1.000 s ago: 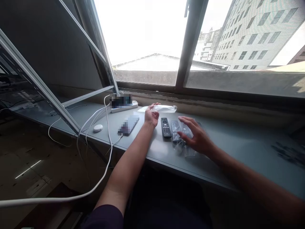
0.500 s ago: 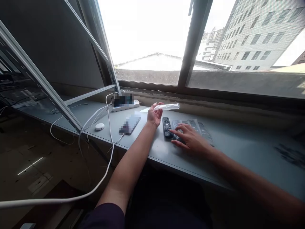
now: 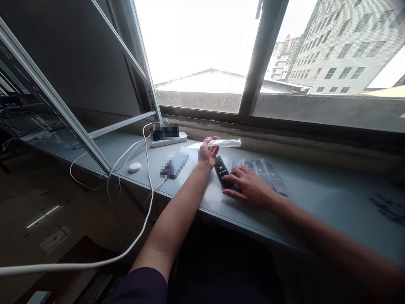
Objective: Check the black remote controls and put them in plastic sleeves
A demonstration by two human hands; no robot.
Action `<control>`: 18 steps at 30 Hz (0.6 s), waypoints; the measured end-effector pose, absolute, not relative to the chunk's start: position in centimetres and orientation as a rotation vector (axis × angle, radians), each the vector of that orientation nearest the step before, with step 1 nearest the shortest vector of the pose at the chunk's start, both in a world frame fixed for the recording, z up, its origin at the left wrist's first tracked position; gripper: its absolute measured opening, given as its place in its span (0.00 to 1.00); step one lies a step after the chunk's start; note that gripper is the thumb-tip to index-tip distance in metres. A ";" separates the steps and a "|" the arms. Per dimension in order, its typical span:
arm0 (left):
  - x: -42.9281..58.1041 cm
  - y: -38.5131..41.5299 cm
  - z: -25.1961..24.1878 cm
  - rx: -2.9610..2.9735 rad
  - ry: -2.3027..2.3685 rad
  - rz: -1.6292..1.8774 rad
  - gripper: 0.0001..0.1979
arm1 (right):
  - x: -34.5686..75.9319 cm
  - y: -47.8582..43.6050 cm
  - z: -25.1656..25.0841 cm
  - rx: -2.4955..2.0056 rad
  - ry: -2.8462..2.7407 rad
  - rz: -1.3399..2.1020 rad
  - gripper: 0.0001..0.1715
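My left hand (image 3: 207, 153) is palm up, its curled fingers around a clear plastic sleeve (image 3: 228, 143). The sleeve sticks out to the right of the fingers, and a paler part shows on the left. My right hand (image 3: 249, 188) is on a black remote control (image 3: 221, 166), fingers over its lower end and thumb at the near side. The remote lies slanted on the desk, its far end towards my left hand. Just beyond my right hand lie several dark remotes in clear wrapping (image 3: 270, 174), partly covered by the hand.
On the left of the grey desk (image 3: 322, 198) are a blurred-out phone (image 3: 174, 165) on a cable, a round white device (image 3: 134, 167) and a white power strip (image 3: 171, 141). A white cable (image 3: 149, 185) loops past a metal frame (image 3: 63, 103). Windows stand behind.
The remote control has turned, its near end swinging right under my right hand, whose fingers now cover that end. My left hand keeps the sleeve. The view has shifted slightly.
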State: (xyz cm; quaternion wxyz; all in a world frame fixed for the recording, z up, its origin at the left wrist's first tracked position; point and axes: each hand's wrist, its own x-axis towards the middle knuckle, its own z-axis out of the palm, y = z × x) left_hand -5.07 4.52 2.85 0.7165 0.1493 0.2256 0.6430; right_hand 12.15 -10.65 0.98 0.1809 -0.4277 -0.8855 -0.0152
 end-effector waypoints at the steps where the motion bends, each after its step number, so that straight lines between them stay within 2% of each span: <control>1: -5.0 4.5 2.8 0.330 0.500 1.429 0.14 | 12.1 -10.7 1.0 -1.197 -2.500 -0.028 0.33; 9: -5.1 4.4 3.3 0.339 0.469 1.427 0.14 | 11.6 -10.7 0.4 -1.153 -2.447 0.014 0.24; 14: -6.0 4.5 3.8 0.343 0.355 1.429 0.15 | 12.3 -10.4 1.7 -1.219 -2.078 0.222 0.19; 18: -6.2 4.3 3.9 0.349 0.357 1.410 0.14 | 14.3 -9.9 3.5 -1.324 -1.678 0.504 0.20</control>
